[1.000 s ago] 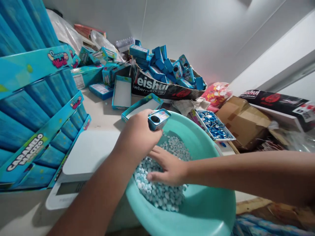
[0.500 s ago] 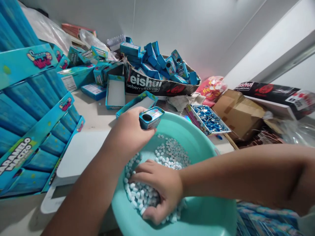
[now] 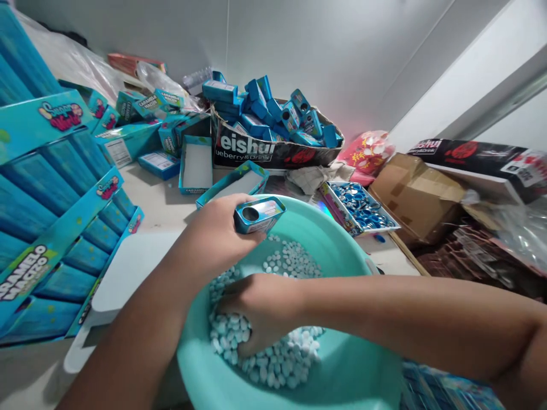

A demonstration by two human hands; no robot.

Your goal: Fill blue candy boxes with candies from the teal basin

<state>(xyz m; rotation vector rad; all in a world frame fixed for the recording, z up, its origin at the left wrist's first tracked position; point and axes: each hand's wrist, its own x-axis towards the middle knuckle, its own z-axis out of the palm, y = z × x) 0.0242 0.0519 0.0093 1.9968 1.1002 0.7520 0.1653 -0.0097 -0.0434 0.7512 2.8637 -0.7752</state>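
Observation:
My left hand (image 3: 222, 228) is closed around a small blue tin (image 3: 261, 214) with a round dark hole in its end, held over the rim of a turquoise basin (image 3: 342, 245). Inside the basin lie many small white and pale blue candies (image 3: 273, 364). My right hand (image 3: 260, 307) is down among them, fingers and thumb curled round a handful, with the fingertips buried.
A white scale (image 3: 128, 267) stands left of the basin, beside stacked blue display boxes (image 3: 64, 222). Behind are a carton (image 3: 248, 151) heaped with blue tins and open blue trays (image 3: 196, 165). A box of round blue lids (image 3: 361, 208) sits to the right.
My right hand has dug deeper into the candies, and its fingers have curled in from a more spread pose. My left hand still holds the tin near the rim. The view has shifted slightly.

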